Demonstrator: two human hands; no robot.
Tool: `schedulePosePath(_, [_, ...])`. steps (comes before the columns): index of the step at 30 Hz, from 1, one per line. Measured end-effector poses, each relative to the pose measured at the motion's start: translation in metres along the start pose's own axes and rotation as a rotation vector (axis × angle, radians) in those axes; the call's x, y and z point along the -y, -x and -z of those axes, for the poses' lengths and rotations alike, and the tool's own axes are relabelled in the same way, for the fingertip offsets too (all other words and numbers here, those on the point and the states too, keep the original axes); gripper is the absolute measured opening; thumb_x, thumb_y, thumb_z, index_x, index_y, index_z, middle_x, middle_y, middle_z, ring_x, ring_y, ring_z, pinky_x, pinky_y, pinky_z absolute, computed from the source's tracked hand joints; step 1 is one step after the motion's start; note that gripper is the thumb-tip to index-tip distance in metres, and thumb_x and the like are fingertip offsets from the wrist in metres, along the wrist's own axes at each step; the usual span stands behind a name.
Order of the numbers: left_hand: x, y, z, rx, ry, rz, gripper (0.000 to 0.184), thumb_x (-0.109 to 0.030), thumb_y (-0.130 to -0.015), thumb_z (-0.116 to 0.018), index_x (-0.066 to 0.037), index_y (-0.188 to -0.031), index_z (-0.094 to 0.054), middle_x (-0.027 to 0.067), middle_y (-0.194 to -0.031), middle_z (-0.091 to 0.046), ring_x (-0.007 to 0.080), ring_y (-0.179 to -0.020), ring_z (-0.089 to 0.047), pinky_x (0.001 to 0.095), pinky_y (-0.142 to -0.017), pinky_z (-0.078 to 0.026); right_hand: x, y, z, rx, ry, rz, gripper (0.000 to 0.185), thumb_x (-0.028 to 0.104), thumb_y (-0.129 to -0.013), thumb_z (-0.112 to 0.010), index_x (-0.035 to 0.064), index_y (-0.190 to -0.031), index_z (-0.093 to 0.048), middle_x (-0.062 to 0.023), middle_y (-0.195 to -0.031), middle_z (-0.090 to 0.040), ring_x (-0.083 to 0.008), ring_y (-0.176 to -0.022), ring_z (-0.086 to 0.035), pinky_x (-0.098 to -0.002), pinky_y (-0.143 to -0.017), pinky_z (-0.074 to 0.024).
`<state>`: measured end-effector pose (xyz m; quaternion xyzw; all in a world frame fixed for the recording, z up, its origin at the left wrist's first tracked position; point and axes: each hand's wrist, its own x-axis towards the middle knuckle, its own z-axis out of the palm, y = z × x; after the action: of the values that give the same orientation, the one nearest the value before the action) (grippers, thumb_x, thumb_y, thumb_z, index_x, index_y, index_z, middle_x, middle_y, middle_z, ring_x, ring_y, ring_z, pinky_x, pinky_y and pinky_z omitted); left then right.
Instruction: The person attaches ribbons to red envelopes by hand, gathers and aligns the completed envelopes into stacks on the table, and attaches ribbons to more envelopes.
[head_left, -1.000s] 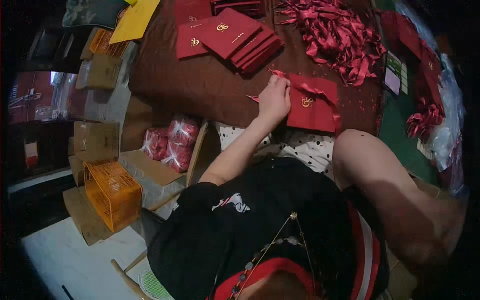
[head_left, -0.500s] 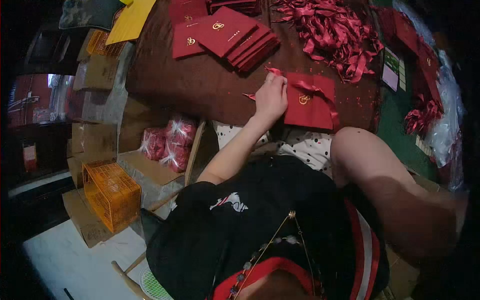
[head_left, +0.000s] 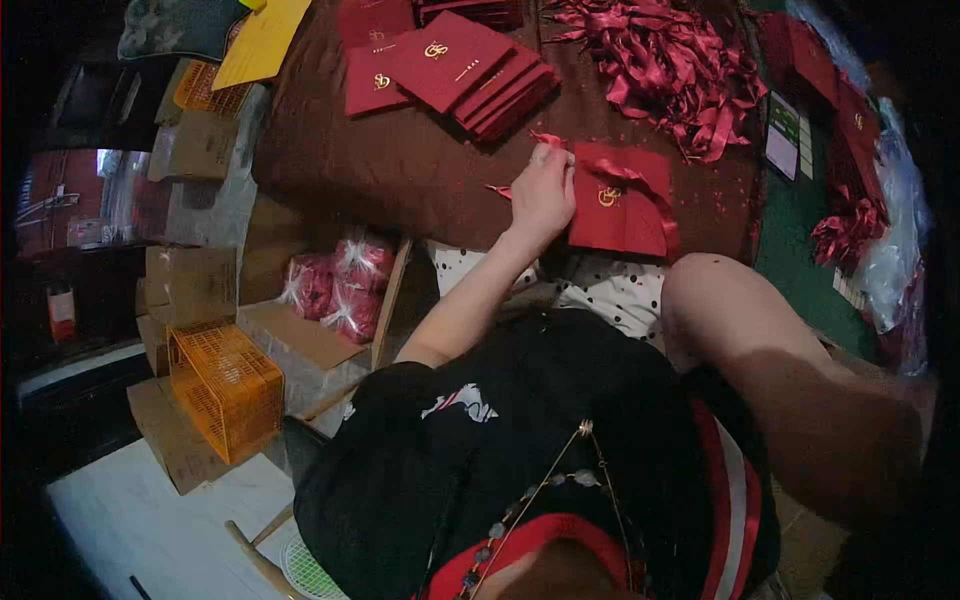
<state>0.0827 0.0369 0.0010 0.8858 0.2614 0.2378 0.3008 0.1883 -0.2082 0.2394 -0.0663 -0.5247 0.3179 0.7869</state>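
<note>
My left hand [head_left: 543,192] is closed at the left edge of a dark red folder [head_left: 620,222] with a gold emblem. A red satin ribbon [head_left: 628,172] lies across the folder and hangs down its right side. A bit of red ribbon [head_left: 547,137] sticks out past my fingertips, and another pointed end [head_left: 498,190] shows left of the hand. Its fingers are pinched together around the ribbon. My right hand is not visible; a bare limb [head_left: 740,310] on the right is partly in shadow.
A stack of red folders [head_left: 480,75] lies beyond my hand. A heap of loose red ribbons [head_left: 675,80] is at the back right. A phone [head_left: 782,138] and more folders [head_left: 805,60] lie right. On the left are an orange crate [head_left: 235,390] and bagged red bundles [head_left: 352,285].
Almost nothing differs. The left hand keeps the same pinch beside the folder, and the view has shifted very slightly.
</note>
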Motion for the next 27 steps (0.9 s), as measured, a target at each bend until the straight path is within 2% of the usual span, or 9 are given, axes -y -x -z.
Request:
schedulePosePath(5, [-0.002,-0.001,0.002,0.029,-0.024,0.020,0.013,-0.013,-0.092,-0.058,-0.006,-0.103,-0.059,0.0159,-0.104,-0.059,0.0403,-0.094,-0.060,0.0489,-0.077,-0.050,0.001,-0.003,0.011,-0.024,0.029,-0.008,0.023,0.030,-0.090,-0.070,0.0071,-0.087,-0.070,-0.0083,-0.093,-0.067,-0.0214,-0.081,-0.063,-0.0454,-0.090,-0.0448])
schedulePosePath(6, [0.003,0.000,-0.003,-0.024,-0.028,-0.035,0.013,-0.013,-0.092,-0.057,-0.006,-0.102,-0.059,0.0167,-0.105,-0.059,0.0411,-0.094,-0.060,0.0492,-0.076,-0.050,0.002,-0.003,0.013,-0.027,0.030,-0.011,0.023,0.030,-0.090,-0.070,0.0070,-0.088,-0.070,-0.0083,-0.093,-0.067,-0.0213,-0.082,-0.063,-0.0452,-0.090,-0.0448])
schedulePosePath(7, [0.003,-0.001,-0.004,-0.026,-0.029,-0.036,0.013,-0.013,-0.092,-0.057,-0.006,-0.102,-0.059,0.0167,-0.105,-0.059,0.0411,-0.094,-0.060,0.0492,-0.076,-0.050,-0.026,-0.020,0.000,-0.025,0.029,-0.012,0.023,0.030,-0.090,-0.070,0.0070,-0.088,-0.070,-0.0083,-0.093,-0.067,-0.0213,-0.082,-0.063,-0.0450,-0.090,-0.0448])
schedulePosePath(8, [0.004,-0.001,-0.004,-0.026,-0.011,-0.040,0.012,-0.013,-0.092,-0.057,-0.006,-0.102,-0.059,0.0169,-0.105,-0.059,0.0415,-0.094,-0.060,0.0494,-0.075,-0.050,0.005,-0.022,0.018,-0.024,0.027,-0.014,0.023,0.030,-0.090,-0.070,0.0070,-0.088,-0.070,-0.0084,-0.094,-0.067,-0.0213,-0.082,-0.063,-0.0448,-0.090,-0.0448])
schedulePosePath(13, [0.001,0.001,-0.001,-0.009,-0.012,-0.014,0.013,-0.014,-0.093,-0.057,-0.005,-0.103,-0.058,0.0169,-0.102,-0.057,0.0401,-0.088,-0.061,0.0488,-0.072,-0.050,-0.002,-0.015,0.014,-0.009,0.000,-0.035,0.022,0.029,-0.090,-0.070,0.0068,-0.089,-0.070,-0.0086,-0.095,-0.067,-0.0212,-0.083,-0.063,-0.0438,-0.089,-0.0448])
schedulePosePath(15, [0.000,0.004,-0.002,0.004,-0.018,-0.016,0.014,-0.014,-0.093,-0.057,-0.005,-0.104,-0.058,0.0169,-0.102,-0.057,0.0399,-0.087,-0.061,0.0486,-0.072,-0.050,-0.009,-0.007,-0.008,-0.022,0.010,-0.040,0.021,0.028,-0.090,-0.070,0.0068,-0.089,-0.070,-0.0086,-0.096,-0.067,-0.0211,-0.084,-0.063,-0.0434,-0.089,-0.0448])
schedulePosePath(18, [0.003,0.001,-0.002,0.012,-0.021,-0.025,0.016,-0.014,-0.094,-0.056,-0.003,-0.105,-0.059,0.0170,-0.102,-0.057,0.0397,-0.089,-0.061,0.0487,-0.073,-0.049,-0.021,-0.019,0.003,-0.029,0.018,-0.044,0.021,0.028,-0.090,-0.070,0.0067,-0.090,-0.070,-0.0088,-0.097,-0.067,-0.0210,-0.085,-0.062,-0.0428,-0.089,-0.0448])
schedulePosePath(21, [-0.003,0.000,0.003,0.029,-0.038,-0.003,0.015,-0.013,-0.094,-0.055,-0.004,-0.104,-0.059,0.0171,-0.103,-0.058,0.0404,-0.092,-0.060,0.0495,-0.074,-0.049,0.004,-0.006,0.017,-0.046,0.021,-0.056,0.020,0.027,-0.090,-0.070,0.0066,-0.090,-0.070,-0.0089,-0.098,-0.067,-0.0210,-0.085,-0.062,-0.0422,-0.088,-0.0448])
schedulePosePath(27, [-0.001,0.001,0.002,0.012,-0.041,-0.021,0.014,-0.012,-0.093,-0.057,-0.005,-0.104,-0.059,0.0174,-0.102,-0.058,0.0409,-0.091,-0.061,0.0489,-0.074,-0.050,-0.002,-0.009,0.008,-0.056,0.035,-0.097,0.020,0.026,-0.089,-0.070,0.0064,-0.092,-0.071,-0.0091,-0.099,-0.066,-0.0208,-0.087,-0.062,-0.0409,-0.088,-0.0448])
